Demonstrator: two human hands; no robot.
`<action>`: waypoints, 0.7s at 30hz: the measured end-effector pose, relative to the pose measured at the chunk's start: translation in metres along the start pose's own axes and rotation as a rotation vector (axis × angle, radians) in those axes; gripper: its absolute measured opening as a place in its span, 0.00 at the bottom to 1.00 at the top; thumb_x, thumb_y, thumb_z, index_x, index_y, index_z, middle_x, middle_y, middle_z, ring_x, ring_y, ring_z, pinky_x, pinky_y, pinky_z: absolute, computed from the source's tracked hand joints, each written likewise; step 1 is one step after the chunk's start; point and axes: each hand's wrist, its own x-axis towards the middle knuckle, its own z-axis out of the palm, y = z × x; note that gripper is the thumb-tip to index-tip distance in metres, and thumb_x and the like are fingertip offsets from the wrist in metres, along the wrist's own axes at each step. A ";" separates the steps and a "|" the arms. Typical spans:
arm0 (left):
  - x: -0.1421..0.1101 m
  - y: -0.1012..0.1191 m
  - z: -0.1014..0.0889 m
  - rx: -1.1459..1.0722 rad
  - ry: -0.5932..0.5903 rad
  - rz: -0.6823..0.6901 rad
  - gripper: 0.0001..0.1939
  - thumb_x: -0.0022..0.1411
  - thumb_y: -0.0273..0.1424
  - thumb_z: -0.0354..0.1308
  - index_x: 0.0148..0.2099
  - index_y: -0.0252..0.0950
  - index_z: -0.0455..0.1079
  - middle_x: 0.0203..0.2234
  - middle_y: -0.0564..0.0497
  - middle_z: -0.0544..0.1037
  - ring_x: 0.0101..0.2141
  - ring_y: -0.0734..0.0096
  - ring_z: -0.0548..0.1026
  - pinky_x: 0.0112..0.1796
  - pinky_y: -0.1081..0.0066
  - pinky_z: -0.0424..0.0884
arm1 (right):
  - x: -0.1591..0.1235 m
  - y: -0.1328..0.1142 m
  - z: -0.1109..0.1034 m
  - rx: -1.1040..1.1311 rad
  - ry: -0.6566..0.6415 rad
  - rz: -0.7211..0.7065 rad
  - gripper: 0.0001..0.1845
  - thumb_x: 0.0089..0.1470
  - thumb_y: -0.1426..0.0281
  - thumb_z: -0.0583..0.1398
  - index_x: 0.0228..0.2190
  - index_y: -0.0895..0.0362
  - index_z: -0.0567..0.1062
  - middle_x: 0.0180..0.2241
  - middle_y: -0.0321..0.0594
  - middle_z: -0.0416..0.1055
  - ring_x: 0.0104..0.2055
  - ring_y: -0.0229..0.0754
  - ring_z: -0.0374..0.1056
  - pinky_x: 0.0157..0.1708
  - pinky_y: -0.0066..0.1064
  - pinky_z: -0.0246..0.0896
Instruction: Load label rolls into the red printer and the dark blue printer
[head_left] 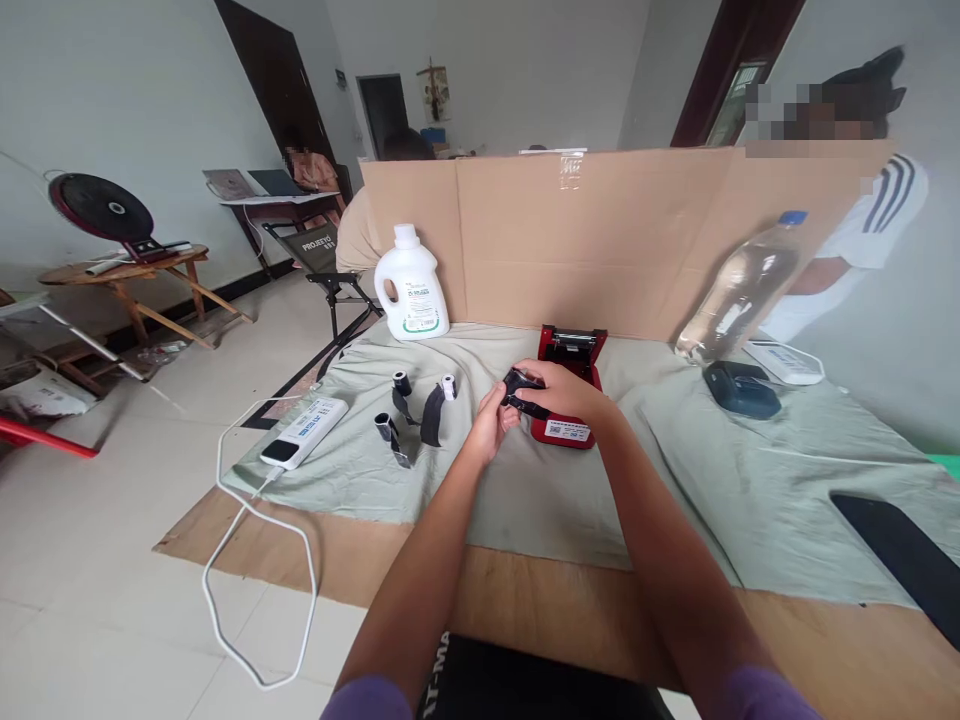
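My left hand [491, 422] and my right hand [568, 391] meet over the middle of the cloth. Both are closed around a black roll [519, 383] with a loose strip, partly covered by the fingers. Just behind and under my right hand stands a red printer-like device [600, 380] with its lid [574, 343] raised. A white label shows on its front. Left of my hands lie three dark rolls: one at the back [402, 383], one with a pale core [448, 387], and one in front [385, 427]. Dark strips trail from them onto the cloth.
A white jug [412, 285] and a cardboard screen [555, 240] stand at the back. To the left lies a white power bank [306, 432] with a cable. On the right are a large bottle [739, 290], a dark case [742, 390] and a phone [904, 550]. Someone stands behind the screen.
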 end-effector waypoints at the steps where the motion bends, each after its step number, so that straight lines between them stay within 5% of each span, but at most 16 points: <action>1: 0.001 0.001 0.000 -0.037 0.009 -0.041 0.21 0.56 0.44 0.70 0.31 0.35 0.63 0.16 0.62 0.58 0.16 0.84 0.57 0.19 0.79 0.55 | 0.000 -0.002 0.001 -0.018 -0.010 0.001 0.18 0.58 0.69 0.59 0.51 0.53 0.74 0.48 0.41 0.76 0.49 0.47 0.71 0.48 0.35 0.65; 4: 0.004 0.004 -0.002 -0.140 0.055 -0.132 0.20 0.64 0.44 0.61 0.28 0.34 0.65 0.14 0.60 0.60 0.14 0.83 0.56 0.18 0.78 0.57 | 0.001 -0.012 0.013 -0.136 -0.017 0.034 0.26 0.61 0.68 0.56 0.61 0.53 0.68 0.55 0.45 0.73 0.54 0.50 0.69 0.53 0.38 0.63; 8: 0.005 0.009 -0.004 -0.244 0.114 -0.138 0.16 0.70 0.40 0.54 0.41 0.33 0.74 0.20 0.52 0.74 0.18 0.76 0.70 0.23 0.76 0.67 | 0.004 -0.030 0.044 -0.515 0.034 0.118 0.31 0.66 0.67 0.51 0.68 0.59 0.56 0.58 0.56 0.68 0.59 0.60 0.64 0.58 0.51 0.53; 12: 0.005 0.010 -0.009 -0.290 0.164 -0.113 0.17 0.68 0.41 0.56 0.47 0.32 0.75 0.25 0.49 0.78 0.26 0.69 0.77 0.31 0.72 0.72 | 0.010 -0.041 0.062 -0.648 0.134 0.141 0.22 0.66 0.70 0.48 0.59 0.61 0.65 0.53 0.57 0.72 0.56 0.60 0.65 0.54 0.52 0.51; 17: 0.013 0.006 -0.019 -0.352 0.062 -0.101 0.23 0.71 0.50 0.46 0.37 0.36 0.69 0.15 0.57 0.60 0.15 0.77 0.56 0.21 0.74 0.57 | 0.044 -0.037 0.056 -0.568 0.235 0.110 0.19 0.57 0.77 0.52 0.50 0.57 0.69 0.50 0.51 0.74 0.49 0.53 0.69 0.51 0.45 0.54; 21: 0.017 0.004 -0.022 -0.356 0.084 -0.078 0.26 0.67 0.57 0.48 0.36 0.38 0.64 0.17 0.59 0.56 0.16 0.78 0.51 0.21 0.76 0.51 | 0.110 -0.041 0.061 -0.603 0.237 0.107 0.22 0.54 0.82 0.52 0.50 0.58 0.69 0.49 0.52 0.74 0.50 0.52 0.69 0.49 0.39 0.58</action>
